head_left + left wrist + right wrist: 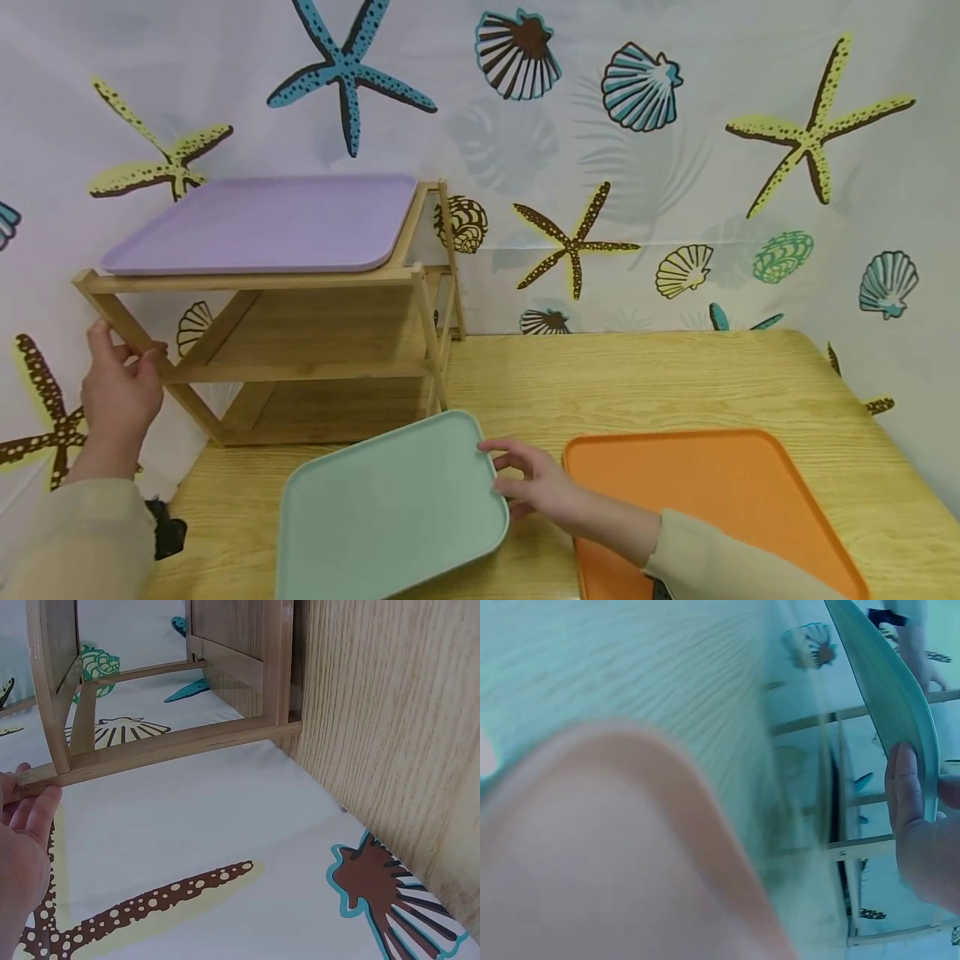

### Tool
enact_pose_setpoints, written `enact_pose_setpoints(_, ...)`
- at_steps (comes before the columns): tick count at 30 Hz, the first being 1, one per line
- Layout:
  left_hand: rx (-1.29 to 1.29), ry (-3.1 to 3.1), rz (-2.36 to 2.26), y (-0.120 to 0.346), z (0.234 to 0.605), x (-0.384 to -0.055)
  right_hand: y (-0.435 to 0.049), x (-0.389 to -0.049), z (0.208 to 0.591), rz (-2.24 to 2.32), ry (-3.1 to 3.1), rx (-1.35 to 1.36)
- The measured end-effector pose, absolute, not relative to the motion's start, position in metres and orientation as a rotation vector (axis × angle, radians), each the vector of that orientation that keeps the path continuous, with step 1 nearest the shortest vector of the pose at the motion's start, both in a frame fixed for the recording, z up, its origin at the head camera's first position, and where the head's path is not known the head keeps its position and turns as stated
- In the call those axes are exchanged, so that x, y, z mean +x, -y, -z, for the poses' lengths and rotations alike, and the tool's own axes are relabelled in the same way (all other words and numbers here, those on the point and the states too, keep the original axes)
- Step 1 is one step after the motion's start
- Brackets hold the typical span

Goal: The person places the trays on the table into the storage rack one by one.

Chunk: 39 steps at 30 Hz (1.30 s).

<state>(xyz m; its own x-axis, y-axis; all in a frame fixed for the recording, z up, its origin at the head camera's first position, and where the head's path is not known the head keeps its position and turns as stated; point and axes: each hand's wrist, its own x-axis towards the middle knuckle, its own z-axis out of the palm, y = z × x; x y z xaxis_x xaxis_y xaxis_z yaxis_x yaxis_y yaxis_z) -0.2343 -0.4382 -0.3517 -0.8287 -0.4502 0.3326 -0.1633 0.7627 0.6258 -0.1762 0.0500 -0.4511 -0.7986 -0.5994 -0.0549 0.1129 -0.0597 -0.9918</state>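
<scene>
My left hand (123, 387) grips the front left leg of a wooden shelf rack (315, 371); in the left wrist view its fingers curl round the wooden bar (172, 750). A mint green tray (390, 508) is in front of the rack, its right side tilted up. My right hand (536, 483) holds that tray by its right edge. The right wrist view has the fingers (906, 784) on one face of the green tray (892, 697) and the thumb on the other. On the rack's top level lies a purple tray (277, 225).
An orange tray (675, 475) lies on the wooden table (615, 375) to the right, beneath my right forearm. The rack has two lower levels under the purple tray. A white cloth (675, 192) printed with starfish and shells hangs behind and beside the table.
</scene>
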Motion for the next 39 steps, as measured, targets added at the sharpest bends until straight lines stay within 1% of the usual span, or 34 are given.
enact_pose_setpoints(11,0.408,2.505,0.857,0.441,0.352,-0.233,-0.055,-0.170,0.424,2.015,-1.678,-0.559)
enact_pose_setpoints(19,0.392,2.498,0.869,0.441,0.353,-0.235,-0.048,-0.168,0.404,2.067,-1.644,-0.618)
enact_pose_setpoints(26,0.411,2.494,0.868,0.441,0.352,-0.235,-0.029,-0.165,0.392,2.132,-1.577,-0.576)
enact_pose_setpoints(34,0.400,2.486,0.845,0.442,0.351,-0.233,0.003,-0.157,0.390,2.248,-1.536,-0.502)
enact_pose_setpoints(39,0.396,2.494,0.856,0.440,0.350,-0.232,0.025,-0.152,0.390,2.351,-1.508,-0.411)
